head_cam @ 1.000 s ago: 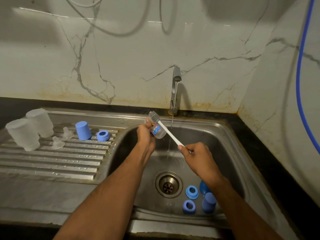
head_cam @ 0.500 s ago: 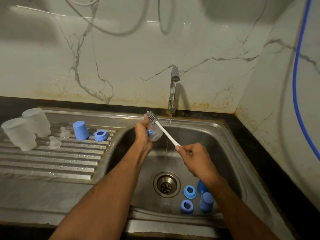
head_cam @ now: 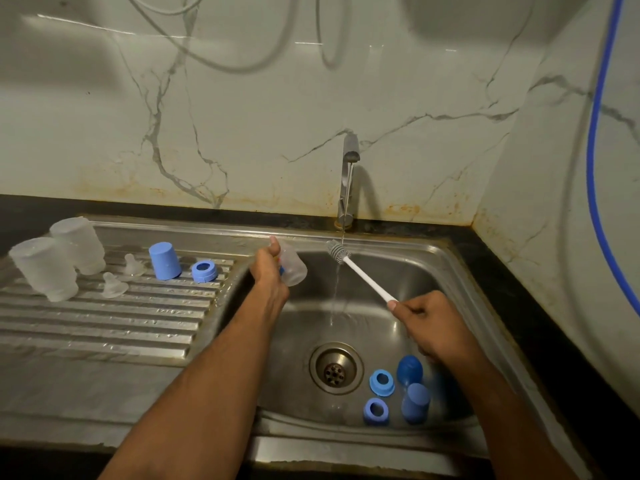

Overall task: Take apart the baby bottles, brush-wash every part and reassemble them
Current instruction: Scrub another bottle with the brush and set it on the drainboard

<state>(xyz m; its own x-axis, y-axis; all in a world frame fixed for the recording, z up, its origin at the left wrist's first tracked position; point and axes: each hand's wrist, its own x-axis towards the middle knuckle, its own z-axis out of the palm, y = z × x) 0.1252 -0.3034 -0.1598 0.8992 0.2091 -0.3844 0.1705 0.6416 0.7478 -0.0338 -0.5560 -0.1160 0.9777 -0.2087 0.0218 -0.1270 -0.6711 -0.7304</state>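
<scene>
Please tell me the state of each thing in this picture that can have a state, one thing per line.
tap: running, thin stream.
bottle brush: bristles under the stream, outside the bottle.
bottle body: no cap, tilted, held over the basin.
left hand: grips the bottle body.
right hand: grips the brush handle.
two frosted bottles: upside down on the drainboard.
blue cap: off, on the drainboard.
drain: unplugged.

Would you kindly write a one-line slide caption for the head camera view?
Left hand holds a clear bottle while the right hand rinses the bottle brush under the tap.
</scene>
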